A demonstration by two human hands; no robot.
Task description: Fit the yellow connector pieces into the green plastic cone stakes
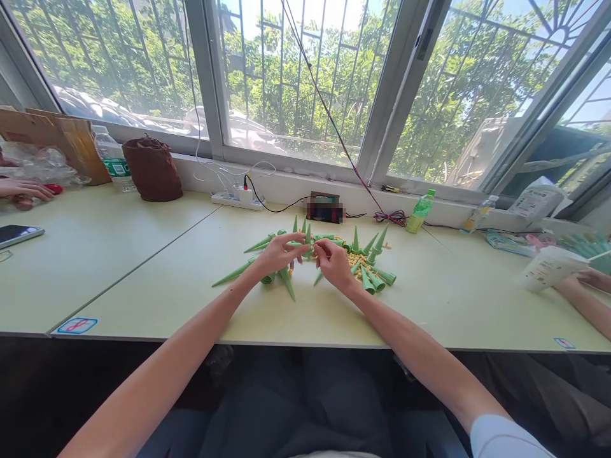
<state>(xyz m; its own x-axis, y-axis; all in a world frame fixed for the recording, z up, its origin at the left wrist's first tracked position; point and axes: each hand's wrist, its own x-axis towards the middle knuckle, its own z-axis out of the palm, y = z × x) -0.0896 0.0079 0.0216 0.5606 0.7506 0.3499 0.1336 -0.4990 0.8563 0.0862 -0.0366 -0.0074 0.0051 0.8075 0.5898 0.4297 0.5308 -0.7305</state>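
Several green plastic cones [367, 277] lie scattered in a pile on the pale table [157, 286], mixed with small yellow pieces [354, 259]. My left hand [277, 253] reaches into the pile with fingers curled round a green cone [296, 243] held sideways. My right hand [334, 262] is just beside it, fingers pinched at that cone's end, on something too small to name. Both hands meet over the middle of the pile.
A power strip [237, 199] with cables, a brown bag [153, 168], bottles [420, 212] and a phone [19, 235] rest along the table and sill. Another person's hand [23, 189] is at far left, another's arm [585, 296] at far right with packets.
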